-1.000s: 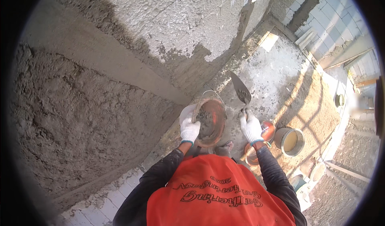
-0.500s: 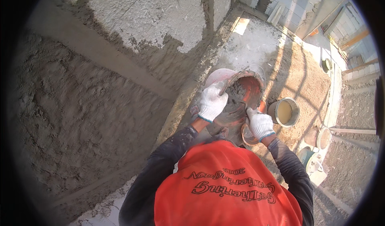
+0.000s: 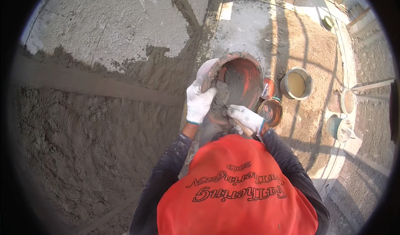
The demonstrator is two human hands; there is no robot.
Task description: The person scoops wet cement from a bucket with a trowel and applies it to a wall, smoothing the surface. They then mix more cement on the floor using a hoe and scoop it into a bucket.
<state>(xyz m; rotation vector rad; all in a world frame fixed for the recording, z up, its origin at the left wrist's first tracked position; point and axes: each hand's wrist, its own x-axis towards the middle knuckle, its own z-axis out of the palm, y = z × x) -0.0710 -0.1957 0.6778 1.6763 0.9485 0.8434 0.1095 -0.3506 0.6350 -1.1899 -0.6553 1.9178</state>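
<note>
A reddish round tub is tipped in front of me, its opening toward me, with wet grey mortar inside. My left hand, in a white knit glove, is closed on the tub's left rim. My right hand, gloved alike, is closed round the light handle of a trowel at the tub's near edge. Mortar covers what lies beyond the fingers, so the blade cannot be made out clearly. A thick lump of mortar sits between the two hands.
Right of the tub are a smaller orange bowl and a metal pail of murky liquid, beside spread sand. Two more buckets stand farther right. A partly plastered wall rises close on my left.
The tub has been lifted and tilted toward me, shifting left. My right hand has moved left and in toward my body with the trowel. My left hand stays on the rim.
</note>
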